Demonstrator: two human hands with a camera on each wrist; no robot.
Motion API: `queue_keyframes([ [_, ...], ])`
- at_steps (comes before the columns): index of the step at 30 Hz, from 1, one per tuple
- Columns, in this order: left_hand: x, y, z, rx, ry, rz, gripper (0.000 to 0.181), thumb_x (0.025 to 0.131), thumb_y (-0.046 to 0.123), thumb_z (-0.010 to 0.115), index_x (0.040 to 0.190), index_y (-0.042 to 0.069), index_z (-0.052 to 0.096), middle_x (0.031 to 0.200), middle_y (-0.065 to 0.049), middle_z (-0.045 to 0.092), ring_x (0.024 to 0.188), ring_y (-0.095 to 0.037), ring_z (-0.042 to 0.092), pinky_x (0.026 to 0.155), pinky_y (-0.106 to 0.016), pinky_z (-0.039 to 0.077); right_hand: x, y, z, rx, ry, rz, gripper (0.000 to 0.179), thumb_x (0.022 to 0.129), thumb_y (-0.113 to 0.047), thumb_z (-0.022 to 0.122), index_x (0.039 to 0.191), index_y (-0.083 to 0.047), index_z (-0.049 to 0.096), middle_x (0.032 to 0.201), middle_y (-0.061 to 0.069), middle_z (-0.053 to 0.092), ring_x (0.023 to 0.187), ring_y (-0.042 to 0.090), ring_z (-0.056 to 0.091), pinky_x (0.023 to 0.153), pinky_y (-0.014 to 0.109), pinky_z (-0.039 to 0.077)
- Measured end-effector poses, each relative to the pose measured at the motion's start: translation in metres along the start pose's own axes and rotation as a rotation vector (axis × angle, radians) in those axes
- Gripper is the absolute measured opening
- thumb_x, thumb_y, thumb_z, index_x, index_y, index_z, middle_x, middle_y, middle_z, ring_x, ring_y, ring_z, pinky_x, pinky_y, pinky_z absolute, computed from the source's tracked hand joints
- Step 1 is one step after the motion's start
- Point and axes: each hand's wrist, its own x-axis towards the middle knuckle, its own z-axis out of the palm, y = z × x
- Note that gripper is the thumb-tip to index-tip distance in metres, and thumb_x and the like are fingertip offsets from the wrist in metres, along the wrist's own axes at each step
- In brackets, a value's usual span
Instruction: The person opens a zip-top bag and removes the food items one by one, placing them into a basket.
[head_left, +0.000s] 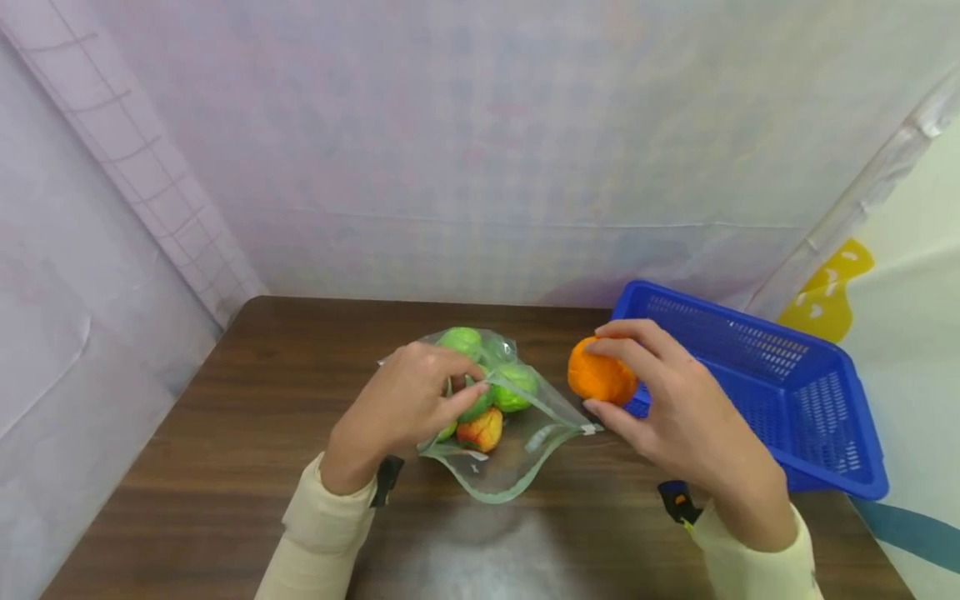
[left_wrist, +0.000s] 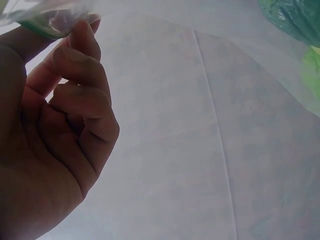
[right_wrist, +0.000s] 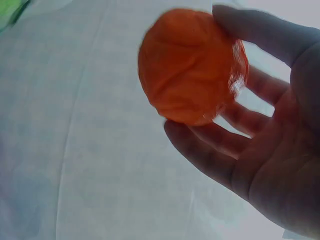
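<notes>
My left hand (head_left: 408, 400) pinches the upper rim of a clear zip bag (head_left: 517, 467) between thumb and fingers, and the bag's mouth gapes toward me. In the left wrist view a strip of the bag's edge shows between the fingertips (left_wrist: 82, 35). Inside the bag lie several green round pieces (head_left: 516, 387) and a yellow-red fruit (head_left: 480, 429). To the right of the bag, my right hand (head_left: 675, 400) holds an orange, ridged ball-like fruit (head_left: 600, 372) between thumb and fingers. The right wrist view shows this orange fruit (right_wrist: 190, 67) gripped at its sides.
A blue plastic basket (head_left: 787, 450) with slotted walls stands on the right of the dark wooden table (head_left: 225, 467), just behind my right hand. Pale cloth (head_left: 480, 167) hangs along the table's far edge. A slider (head_left: 591, 429) sits at the bag's right corner.
</notes>
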Motion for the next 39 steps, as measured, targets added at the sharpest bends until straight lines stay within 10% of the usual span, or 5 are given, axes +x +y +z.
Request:
queue_keyframes([
  [11,0.002,0.003,0.004,-0.024,-0.017,0.001,0.008,0.091,0.019,0.071,0.089,0.015,0.079,0.072,0.009,0.068,0.059,0.000,0.053,0.056,-0.016,0.044,0.007,0.030,-0.013,-0.106,-0.003,-0.034,0.051,0.073,-0.020,0.089,0.118,-0.012,0.066,0.122,0.007,0.062,0.104,0.026,0.063,0.079,0.044,0.055],
  [28,0.008,0.002,0.008,-0.017,-0.027,0.013,0.010,0.092,0.021,0.071,0.090,0.015,0.079,0.073,0.009,0.068,0.061,0.000,0.054,0.060,-0.018,0.046,0.033,0.125,-0.004,-0.171,-0.421,0.150,0.042,0.083,-0.027,0.081,0.118,-0.011,0.065,0.115,0.011,0.060,0.089,0.027,0.061,0.072,0.042,0.054],
  [39,0.008,0.002,0.009,-0.022,-0.037,0.000,0.010,0.091,0.021,0.071,0.092,0.015,0.079,0.074,0.008,0.069,0.062,-0.001,0.055,0.060,-0.018,0.046,0.033,0.163,0.017,-0.169,-0.525,0.193,0.038,0.080,-0.026,0.082,0.110,-0.008,0.068,0.100,0.010,0.064,0.082,0.024,0.057,0.069,0.036,0.048],
])
